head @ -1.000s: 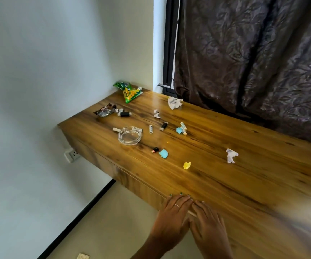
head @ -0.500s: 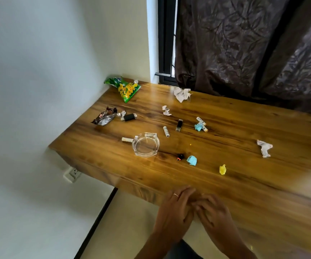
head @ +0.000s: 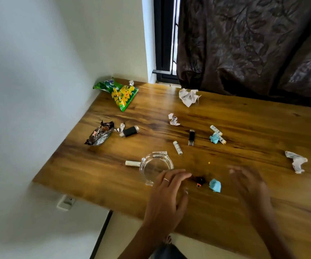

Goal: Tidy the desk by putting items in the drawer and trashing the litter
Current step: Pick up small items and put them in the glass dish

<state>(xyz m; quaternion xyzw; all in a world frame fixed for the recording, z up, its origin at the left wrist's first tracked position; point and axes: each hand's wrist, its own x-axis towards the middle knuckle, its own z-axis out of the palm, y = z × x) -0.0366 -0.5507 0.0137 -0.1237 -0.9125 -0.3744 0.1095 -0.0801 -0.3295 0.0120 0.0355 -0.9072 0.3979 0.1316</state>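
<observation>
**Desk Surface Status: Both Hands Above the Litter**

A wall socket (head: 66, 202) sat on the white wall below the left end of the wooden desk (head: 244, 212). Along the left part of the desk lay a brown snack wrapper (head: 99, 135), a green and yellow chip bag (head: 120, 93) in the far corner, a small foil scrap (head: 120, 127) and, touching that scrap, a black lighter (head: 130, 131). Nearer the front edge, a white rolled stub (head: 132, 163) lay just beside a clear glass ashtray (head: 153, 165).

The left hand (head: 166, 197) hovered over the near rim of the ashtray, fingers extended and loosely spread, holding nothing; a ring showed on one finger. Just beyond its fingertips lay a small black and red item (head: 199, 181), too small to identify, and a blue paper wad (head: 215, 185) beside it.

Mid-desk held a small crumpled printed paper (head: 173, 120), a large crumpled white paper (head: 188, 96) near the dark curtain (head: 253, 43), a white printed tube (head: 177, 147), a black USB stick (head: 191, 137), and two further printed tubes (head: 218, 134) with a second blue wad (head: 214, 138) against them.

The right hand (head: 252, 187) was motion-blurred above the desk; its fingers appeared extended and apart, with no grip on any item. At the far right lay a crumpled white tissue (head: 296, 161). All items were on the desk top.
</observation>
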